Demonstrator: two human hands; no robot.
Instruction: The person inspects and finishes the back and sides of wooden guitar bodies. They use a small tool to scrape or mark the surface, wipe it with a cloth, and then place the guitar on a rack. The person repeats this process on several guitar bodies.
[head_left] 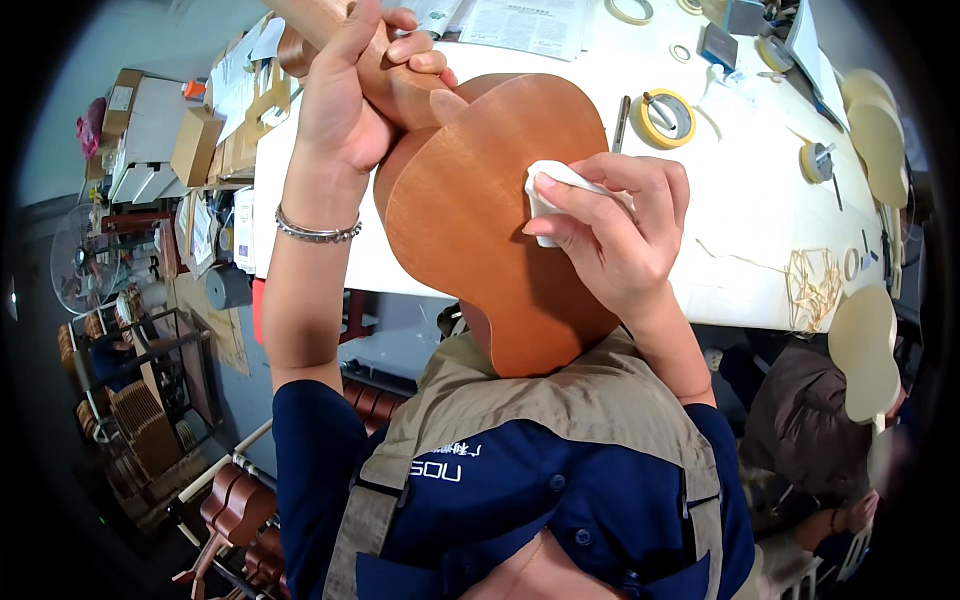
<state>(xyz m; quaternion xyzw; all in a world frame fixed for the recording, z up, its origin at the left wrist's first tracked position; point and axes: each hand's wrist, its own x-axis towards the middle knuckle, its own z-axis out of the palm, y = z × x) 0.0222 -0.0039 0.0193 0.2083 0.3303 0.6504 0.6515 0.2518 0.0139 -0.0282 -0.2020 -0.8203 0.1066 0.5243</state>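
Observation:
A brown wooden ukulele (470, 200) lies back side up, tilted, with its lower end against my apron (560, 390). Its neck points away to the upper left. My left hand (350, 115) is closed round the neck close to the body, the thumb along one side and the fingertips showing on the other. In my right hand (635, 225) a folded white cloth (546, 178) is pinched between thumb and fingers. That cloth rests against the right part of the ukulele's back. The front of the instrument and the end of its neck are out of sight.
On the white worktable (720, 260) are a yellow tape roll (683, 120), a dark slim tool (622, 123), printed sheets (525, 25) and a stringy tan bundle (812, 285). Cardboard boxes (195, 145) stand at the left. Racked ukulele bodies (240, 505) are lower left; another person (815, 415) is lower right.

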